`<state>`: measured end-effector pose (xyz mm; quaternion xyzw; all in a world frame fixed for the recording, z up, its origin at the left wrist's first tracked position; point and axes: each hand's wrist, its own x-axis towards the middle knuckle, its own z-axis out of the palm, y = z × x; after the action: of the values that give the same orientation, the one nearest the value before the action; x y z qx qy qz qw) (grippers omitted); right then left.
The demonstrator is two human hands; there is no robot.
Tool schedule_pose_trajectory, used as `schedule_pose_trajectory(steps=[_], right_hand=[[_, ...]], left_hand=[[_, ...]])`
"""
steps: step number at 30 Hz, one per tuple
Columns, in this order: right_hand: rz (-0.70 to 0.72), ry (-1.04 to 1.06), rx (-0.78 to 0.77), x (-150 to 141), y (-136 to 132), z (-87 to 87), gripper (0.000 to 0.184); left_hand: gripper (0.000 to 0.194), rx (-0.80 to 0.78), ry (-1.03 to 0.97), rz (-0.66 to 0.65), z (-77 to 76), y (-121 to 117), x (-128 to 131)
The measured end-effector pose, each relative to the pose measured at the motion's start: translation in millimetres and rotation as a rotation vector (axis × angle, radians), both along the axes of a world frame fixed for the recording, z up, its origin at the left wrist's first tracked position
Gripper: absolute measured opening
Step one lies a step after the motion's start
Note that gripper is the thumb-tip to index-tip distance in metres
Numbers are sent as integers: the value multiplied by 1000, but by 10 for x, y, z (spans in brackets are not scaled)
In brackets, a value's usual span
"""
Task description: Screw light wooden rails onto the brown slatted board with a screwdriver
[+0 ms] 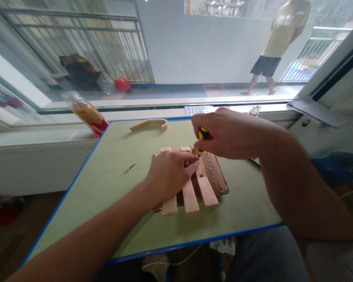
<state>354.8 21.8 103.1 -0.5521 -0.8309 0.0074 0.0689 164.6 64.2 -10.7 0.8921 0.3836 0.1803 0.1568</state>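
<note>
My right hand (223, 133) is wrapped round the yellow and black handle of a screwdriver (204, 134), which points down at the far part of the right wooden slat (208, 192). My left hand (169, 170) rests across the slats, its thumb and fingertips pinched together close to the screwdriver's tip. What they pinch is too small to make out. The middle slat (190, 201) and the left slat (169, 207) run partly under this hand. Beneath the slats lies a worn brown piece (216, 176) dotted with small holes. A hole shows in the right slat.
A curved wooden piece (150, 123) lies toward the back of the blue-edged table (106, 203). Left of my hand is a small slim metal item (131, 167). A bottle (86, 113) leans near the back left corner. Behind the window, a person (278, 43) stands outside.
</note>
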Motion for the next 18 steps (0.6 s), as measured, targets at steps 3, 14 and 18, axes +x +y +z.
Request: schedule_pose_trajectory(steps=[3,14,18], right_hand=[[-9,-11,-1,-18,8,-6,15],[74,39,-83,117,-1,-15,11],[81,52,-44,109,8,-2,12]], left_hand=[[19,19,-4,-1,-18,5,-3],[19,24,-19,29,-58,18,-10],[19,38,-24,14,-53,15,-9]])
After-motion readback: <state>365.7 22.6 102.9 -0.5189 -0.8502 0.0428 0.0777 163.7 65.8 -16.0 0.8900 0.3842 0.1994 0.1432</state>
